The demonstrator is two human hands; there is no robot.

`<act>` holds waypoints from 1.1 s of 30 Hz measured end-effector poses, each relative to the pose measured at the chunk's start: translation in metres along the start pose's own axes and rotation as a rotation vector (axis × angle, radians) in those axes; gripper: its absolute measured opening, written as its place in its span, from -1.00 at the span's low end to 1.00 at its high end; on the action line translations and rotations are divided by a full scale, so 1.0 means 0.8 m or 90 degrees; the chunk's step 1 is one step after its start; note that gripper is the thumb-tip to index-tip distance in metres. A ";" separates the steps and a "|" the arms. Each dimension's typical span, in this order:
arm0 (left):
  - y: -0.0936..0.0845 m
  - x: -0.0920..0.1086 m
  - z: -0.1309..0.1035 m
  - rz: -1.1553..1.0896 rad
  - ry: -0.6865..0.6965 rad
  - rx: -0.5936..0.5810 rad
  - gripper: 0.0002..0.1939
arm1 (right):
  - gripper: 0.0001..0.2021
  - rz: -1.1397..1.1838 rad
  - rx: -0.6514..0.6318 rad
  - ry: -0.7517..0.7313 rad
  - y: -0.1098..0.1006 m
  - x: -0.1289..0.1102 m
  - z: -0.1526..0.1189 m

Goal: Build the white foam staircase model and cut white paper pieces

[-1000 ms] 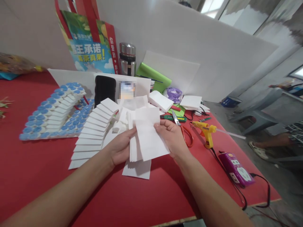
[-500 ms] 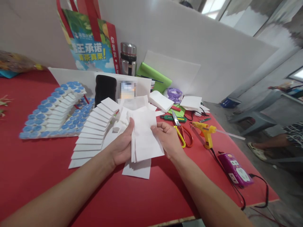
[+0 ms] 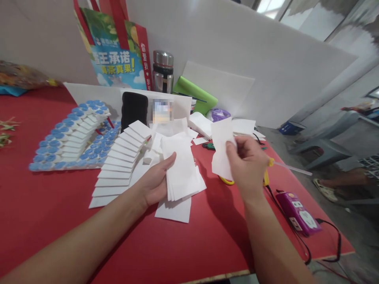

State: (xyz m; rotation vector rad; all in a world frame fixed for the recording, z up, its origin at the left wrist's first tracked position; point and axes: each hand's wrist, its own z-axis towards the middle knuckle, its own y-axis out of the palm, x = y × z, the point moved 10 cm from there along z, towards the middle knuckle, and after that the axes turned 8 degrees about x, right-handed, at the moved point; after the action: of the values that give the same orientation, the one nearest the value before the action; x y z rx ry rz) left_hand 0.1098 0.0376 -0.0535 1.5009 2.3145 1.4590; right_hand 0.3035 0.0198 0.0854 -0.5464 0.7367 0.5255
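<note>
My left hand (image 3: 158, 179) is closed on a stack of white paper sheets (image 3: 180, 169), its thumb on top. In my right hand (image 3: 247, 161), pinched between thumb and fingers, a single white sheet (image 3: 220, 146) with an uneven edge stands to the right of the stack. A fan of white strips (image 3: 115, 169) lies left of my left hand. Another white sheet (image 3: 174, 211) lies under the stack. My right hand hides most of the scissors (image 3: 226, 180) and part of the yellow glue gun (image 3: 266, 177).
On the red table (image 3: 133, 252) a blue and white model (image 3: 71, 134) stands left, a black phone (image 3: 134, 110) behind the fan. A steel flask (image 3: 163, 73) and printed bag (image 3: 118, 55) stand at the back, a purple power box (image 3: 299, 213) at right. A person's foot (image 3: 325, 189) shows beyond.
My right hand has moved right and up, carrying one sheet away from the stack. My left hand still holds the stack. The scissors and glue gun are now largely covered.
</note>
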 end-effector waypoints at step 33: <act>0.016 0.010 0.004 0.027 0.037 -0.074 -0.58 | -0.58 0.262 -0.366 0.488 0.114 0.049 -0.095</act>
State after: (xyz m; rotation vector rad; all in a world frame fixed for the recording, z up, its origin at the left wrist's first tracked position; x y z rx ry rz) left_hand 0.1160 0.0466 -0.0433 1.5059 2.1975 1.6386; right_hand 0.2359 0.0492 -0.0154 -1.1744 1.4593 0.9397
